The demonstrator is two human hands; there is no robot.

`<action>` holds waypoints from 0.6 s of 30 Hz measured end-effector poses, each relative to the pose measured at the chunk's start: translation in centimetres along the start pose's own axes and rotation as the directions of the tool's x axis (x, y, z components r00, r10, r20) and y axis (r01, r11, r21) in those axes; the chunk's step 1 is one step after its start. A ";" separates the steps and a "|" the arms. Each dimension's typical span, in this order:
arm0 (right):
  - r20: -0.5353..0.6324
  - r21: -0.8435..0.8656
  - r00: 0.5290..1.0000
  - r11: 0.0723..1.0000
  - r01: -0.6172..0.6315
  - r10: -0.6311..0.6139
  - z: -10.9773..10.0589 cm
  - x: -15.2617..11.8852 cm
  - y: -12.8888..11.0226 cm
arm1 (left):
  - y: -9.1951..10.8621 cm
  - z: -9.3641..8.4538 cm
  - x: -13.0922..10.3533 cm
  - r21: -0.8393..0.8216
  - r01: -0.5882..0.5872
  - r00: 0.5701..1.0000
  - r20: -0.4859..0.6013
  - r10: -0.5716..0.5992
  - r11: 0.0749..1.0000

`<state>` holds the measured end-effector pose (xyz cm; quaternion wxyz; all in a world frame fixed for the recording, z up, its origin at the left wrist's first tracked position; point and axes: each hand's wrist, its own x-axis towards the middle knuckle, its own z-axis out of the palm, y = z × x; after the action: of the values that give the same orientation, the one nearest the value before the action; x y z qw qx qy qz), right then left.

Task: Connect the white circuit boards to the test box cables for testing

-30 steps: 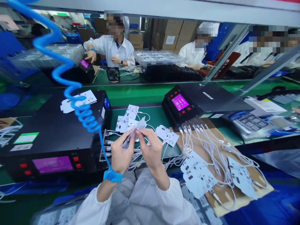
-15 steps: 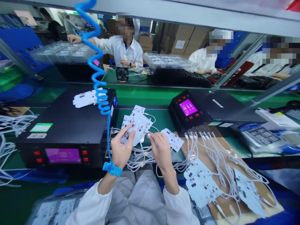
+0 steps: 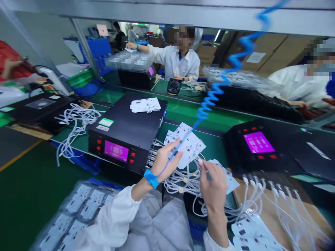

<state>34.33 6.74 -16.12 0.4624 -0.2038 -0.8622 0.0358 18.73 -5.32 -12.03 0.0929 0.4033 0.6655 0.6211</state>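
Observation:
My left hand [image 3: 169,157], with a blue strap at its wrist, grips the left edge of a white circuit board [image 3: 190,146] between thumb and fingers. Another white board shows partly beneath it. At the board's lower right edge, my right hand [image 3: 213,179] pinches the white plug [image 3: 200,160] of a cable. Whether the plug is seated in the board cannot be made out. Bundled white cables [image 3: 183,183] lie below the board. Behind my right hand rests one more white board [image 3: 227,177].
Black boxes with purple screens stand left [image 3: 125,132] and right [image 3: 261,143]. A coiled blue cord [image 3: 222,80] hangs across the view. Trays of boards [image 3: 75,212] sit at lower left. Cardboard with cables [image 3: 277,198] lies right. Across the bench, a person [image 3: 180,59] reaches toward stacked trays.
The view has swung left, so the bench appears shifted right. My left hand still holds the board, and my right hand remains at its lower right edge with the plug.

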 end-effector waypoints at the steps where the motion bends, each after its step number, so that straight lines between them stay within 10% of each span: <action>1: -0.004 -0.026 1.000 1.000 -0.003 0.003 -0.1 0.0 0.3 | 0.3 -0.3 -0.5 0.054 -0.041 0.999 0.029 0.039 0.998; 7: 0.038 -0.056 0.999 0.998 -0.014 0.016 1.0 -0.6 2.0 | 2.8 -3.8 -7.2 0.442 -0.203 0.972 -0.016 0.234 0.874; 11: 0.100 -0.080 0.995 0.997 -0.019 0.027 2.5 -1.1 2.5 | 2.6 -5.4 -11.0 0.719 0.034 0.961 -0.214 0.174 0.695; 18: 0.139 0.001 0.990 1.000 0.016 -0.016 3.5 -1.0 3.0 | 1.1 -5.4 -10.9 0.788 0.056 0.966 -0.198 0.167 0.613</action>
<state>32.92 9.54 -19.67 0.4015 -0.1941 -0.8938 0.0461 22.96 -16.63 -14.05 -0.1981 0.3413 0.8636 0.3140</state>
